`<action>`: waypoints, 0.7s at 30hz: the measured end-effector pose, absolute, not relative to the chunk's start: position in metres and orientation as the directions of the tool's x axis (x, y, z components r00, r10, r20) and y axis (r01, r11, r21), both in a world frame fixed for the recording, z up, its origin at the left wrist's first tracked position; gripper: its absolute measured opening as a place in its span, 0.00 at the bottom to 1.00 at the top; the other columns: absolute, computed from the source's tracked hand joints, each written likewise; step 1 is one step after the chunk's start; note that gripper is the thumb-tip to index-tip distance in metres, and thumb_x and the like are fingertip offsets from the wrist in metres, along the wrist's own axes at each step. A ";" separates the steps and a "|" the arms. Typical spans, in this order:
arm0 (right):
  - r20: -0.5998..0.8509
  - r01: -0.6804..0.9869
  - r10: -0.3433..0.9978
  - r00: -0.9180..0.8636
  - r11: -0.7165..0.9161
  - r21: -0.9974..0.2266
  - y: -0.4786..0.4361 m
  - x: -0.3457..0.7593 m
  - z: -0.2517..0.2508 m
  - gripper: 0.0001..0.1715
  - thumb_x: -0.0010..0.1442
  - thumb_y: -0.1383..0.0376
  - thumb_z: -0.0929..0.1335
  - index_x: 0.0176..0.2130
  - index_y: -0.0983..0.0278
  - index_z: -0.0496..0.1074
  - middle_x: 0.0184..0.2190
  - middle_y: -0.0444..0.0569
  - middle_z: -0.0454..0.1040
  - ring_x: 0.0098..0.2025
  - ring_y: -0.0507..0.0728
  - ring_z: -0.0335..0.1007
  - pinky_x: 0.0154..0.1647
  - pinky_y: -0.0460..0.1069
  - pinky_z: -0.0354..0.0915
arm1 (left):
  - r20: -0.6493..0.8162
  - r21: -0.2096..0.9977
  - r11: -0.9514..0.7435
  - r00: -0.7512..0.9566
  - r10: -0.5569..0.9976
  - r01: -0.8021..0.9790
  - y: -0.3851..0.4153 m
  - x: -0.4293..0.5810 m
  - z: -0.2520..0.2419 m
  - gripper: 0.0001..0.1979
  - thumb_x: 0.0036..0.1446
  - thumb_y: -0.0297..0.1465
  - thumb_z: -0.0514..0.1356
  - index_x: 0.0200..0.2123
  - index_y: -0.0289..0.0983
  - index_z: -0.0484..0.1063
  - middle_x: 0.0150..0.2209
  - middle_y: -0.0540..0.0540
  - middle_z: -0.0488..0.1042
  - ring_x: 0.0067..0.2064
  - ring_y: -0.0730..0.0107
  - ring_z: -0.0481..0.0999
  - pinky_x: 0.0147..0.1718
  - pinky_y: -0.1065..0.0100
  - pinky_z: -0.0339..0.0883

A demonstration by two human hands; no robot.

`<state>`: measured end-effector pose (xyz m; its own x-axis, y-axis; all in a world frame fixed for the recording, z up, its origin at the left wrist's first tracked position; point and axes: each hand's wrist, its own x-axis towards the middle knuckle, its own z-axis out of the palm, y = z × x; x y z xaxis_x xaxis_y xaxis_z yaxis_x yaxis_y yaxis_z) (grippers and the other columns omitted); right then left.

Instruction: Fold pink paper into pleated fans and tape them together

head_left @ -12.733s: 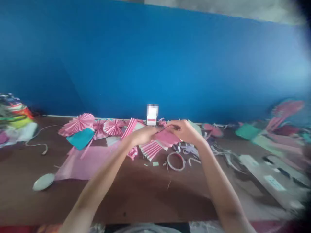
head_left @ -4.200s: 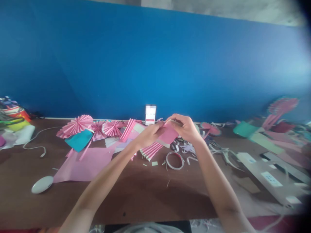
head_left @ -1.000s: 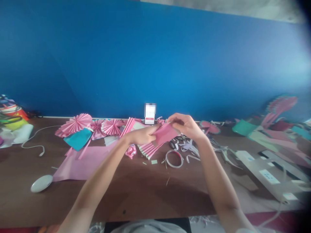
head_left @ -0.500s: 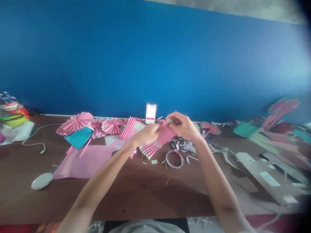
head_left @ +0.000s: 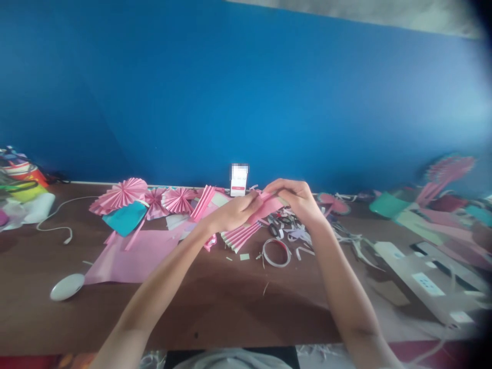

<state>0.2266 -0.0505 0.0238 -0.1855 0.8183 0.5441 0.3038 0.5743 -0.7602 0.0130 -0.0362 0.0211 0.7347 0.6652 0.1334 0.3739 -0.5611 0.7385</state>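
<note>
Both my hands are raised over the far part of the table, gripping a strip of pink paper (head_left: 268,207) between them. My left hand (head_left: 239,211) pinches its left end, the fingertips partly hidden behind the thumb. At the right end, my right hand (head_left: 295,197) has its fingers bent over the upper edge, which looks folded. Below the hands lies a pleated pink paper (head_left: 240,237). Another pleated piece (head_left: 203,203) leans to the left of my left hand. A roll of tape (head_left: 276,252) rests on the table nearer to me.
Pink paper rosettes (head_left: 179,200) and a teal paper piece (head_left: 125,217) stand at the left, behind a flat pink sheet (head_left: 132,259). A phone (head_left: 239,180) leans on the blue wall. Paper scraps (head_left: 298,230) lie right of centre. A power strip (head_left: 423,282) and white oval object (head_left: 67,287) flank the table.
The pink paper has turned up from hanging lower to a narrower, flatter strip between my hands. My right hand has shifted slightly right, its fingers now lying along the paper's edge.
</note>
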 end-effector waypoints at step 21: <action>0.539 0.454 0.813 -0.219 0.574 -0.681 -0.049 0.223 0.023 0.08 0.58 0.61 0.71 0.35 0.63 0.79 0.37 0.49 0.79 0.39 0.57 0.75 0.39 0.51 0.68 | 0.214 0.667 -0.655 0.750 0.626 0.356 -0.013 0.010 0.002 0.17 0.68 0.39 0.50 0.51 0.36 0.69 0.46 0.40 0.76 0.40 0.64 0.75 0.36 0.66 0.64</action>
<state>0.2234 -0.0489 0.0229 -0.2195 0.8130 0.5393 0.4542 0.5744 -0.6811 0.0104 -0.0133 0.0021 0.7498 0.6261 0.2141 0.3561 -0.6545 0.6669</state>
